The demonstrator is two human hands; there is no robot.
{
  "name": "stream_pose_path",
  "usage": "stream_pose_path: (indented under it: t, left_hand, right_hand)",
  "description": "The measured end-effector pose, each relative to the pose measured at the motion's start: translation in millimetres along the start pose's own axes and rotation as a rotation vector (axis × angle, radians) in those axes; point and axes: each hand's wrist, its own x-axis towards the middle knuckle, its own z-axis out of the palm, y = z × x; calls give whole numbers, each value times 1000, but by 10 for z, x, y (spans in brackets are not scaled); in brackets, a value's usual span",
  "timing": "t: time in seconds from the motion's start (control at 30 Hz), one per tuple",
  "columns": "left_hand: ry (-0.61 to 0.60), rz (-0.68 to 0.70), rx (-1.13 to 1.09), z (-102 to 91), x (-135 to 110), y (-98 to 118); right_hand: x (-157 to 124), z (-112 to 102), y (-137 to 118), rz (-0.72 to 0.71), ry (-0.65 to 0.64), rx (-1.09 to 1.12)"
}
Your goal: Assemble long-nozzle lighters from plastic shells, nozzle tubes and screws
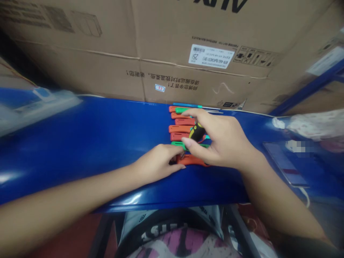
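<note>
In my right hand [224, 138] is a screwdriver with a black and yellow handle [197, 132], fingers and thumb closed round it. It tilts down towards my left fingertips, and only a little of its metal shaft shows. My left hand [158, 161] is closed at the left end of the nearest orange slotted plastic handle [193, 160]; its fingertips are partly hidden. Beyond it lie a green handle [177, 144], a red handle [178, 136] and several more orange, red and green ones in a column, their right ends covered by my right hand.
A slim blue-handled tool [185, 105] with a metal shaft lies behind the column. The blue tabletop [120, 132] ends at a large cardboard box [161, 43]. At right are a phone [286, 165] with a white cable and a patterned cloth [317, 125].
</note>
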Motion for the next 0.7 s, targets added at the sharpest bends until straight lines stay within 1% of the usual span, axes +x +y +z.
stream_pose_path:
  t: [0.1,0.2,0.33,0.47,0.57,0.7]
  left_hand:
    - [-19,-6,17,-5,5,-1]
    - [-23,-12,8,-5,7,-5]
    - [-10,-6,-1,-2,11,-12]
    - [-10,-15,-21,-2,15,-16]
    - [-3,-9,-29,-3,16,-17]
    - [-7,-30,-40,-2,17,-15]
  right_hand:
    - [-5,7,3,33,-2,-23]
    - [-9,10,-2,10,-30,-3]
    - [-8,11,-10,6,7,-17]
    - [-1,5,-15,12,-16,11]
    - [-1,0,-11,23,3,-8]
    - [-13,-13,-17,-17,7,17]
